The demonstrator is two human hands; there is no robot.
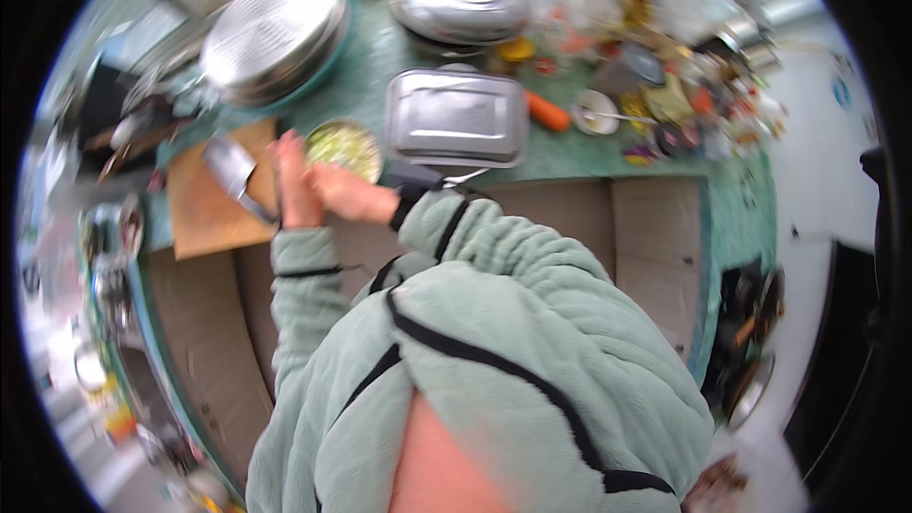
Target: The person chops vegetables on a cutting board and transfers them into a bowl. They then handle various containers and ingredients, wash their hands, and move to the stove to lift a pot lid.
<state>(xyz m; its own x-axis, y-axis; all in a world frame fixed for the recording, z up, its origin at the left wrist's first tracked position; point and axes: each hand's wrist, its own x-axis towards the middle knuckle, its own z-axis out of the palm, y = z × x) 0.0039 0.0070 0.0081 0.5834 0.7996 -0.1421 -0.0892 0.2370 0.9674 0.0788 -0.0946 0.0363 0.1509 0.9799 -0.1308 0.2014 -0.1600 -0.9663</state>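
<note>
My L hand straight-fingered; R hand against it, blurry, can't tell grip. Bowl adj., cleaver on brd.

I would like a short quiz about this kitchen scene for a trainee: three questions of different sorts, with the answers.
1. True or false: the cleaver lies on the wooden cutting board.
2. Which is nearer to the cutting board: A, the left hand; B, the right hand?
3. Order from left to right: carrot, round bowl, rectangular metal container, cutting board.

Key:
1. True.
2. A.
3. Cutting board, round bowl, rectangular metal container, carrot.
</note>
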